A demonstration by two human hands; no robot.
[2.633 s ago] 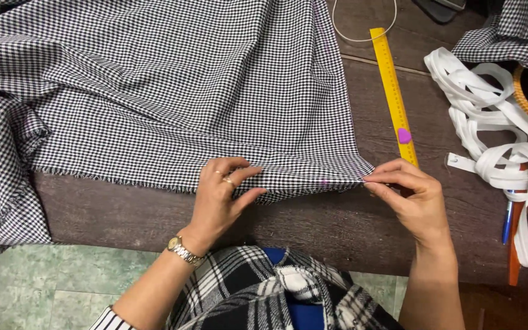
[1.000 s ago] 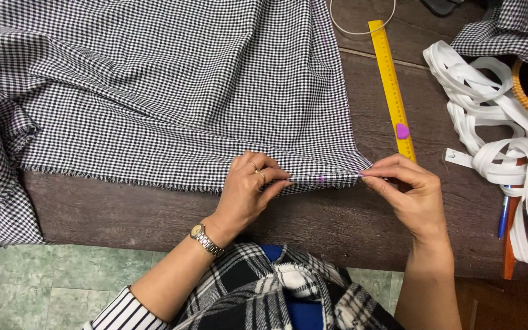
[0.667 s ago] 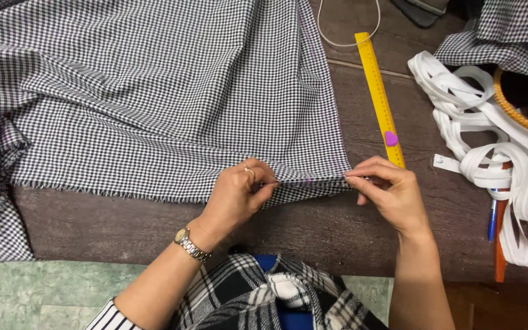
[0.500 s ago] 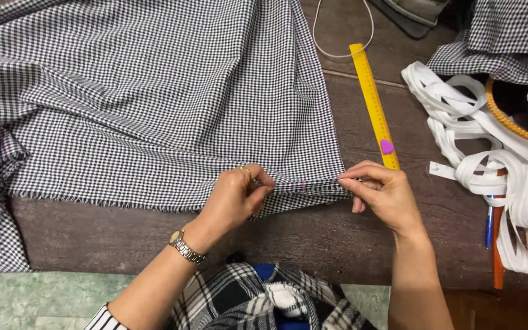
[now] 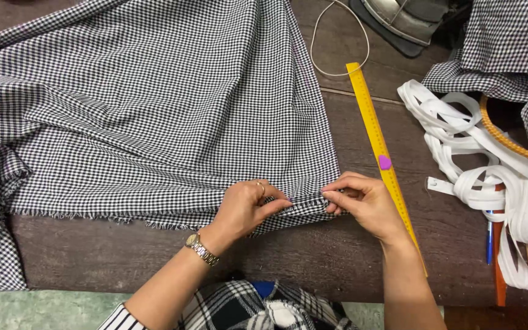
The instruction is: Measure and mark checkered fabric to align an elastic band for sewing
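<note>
near the table's (image 5: 313, 256) front edge, left hand (image 5: 242, 208) and right hand (image 5: 362, 201) each pinch the folded hem of the checked fabric (image 5: 154, 122) between thumb and fingertips. yellow ruler (image 5: 377, 143) lies just right; white tape (image 5: 478, 165) beyond.

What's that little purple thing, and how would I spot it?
Find the dark wooden table, then the long yellow ruler lying right of the checked fabric. The small purple piece sits on the ruler, just above the right hand; nothing else there is purple.
</note>
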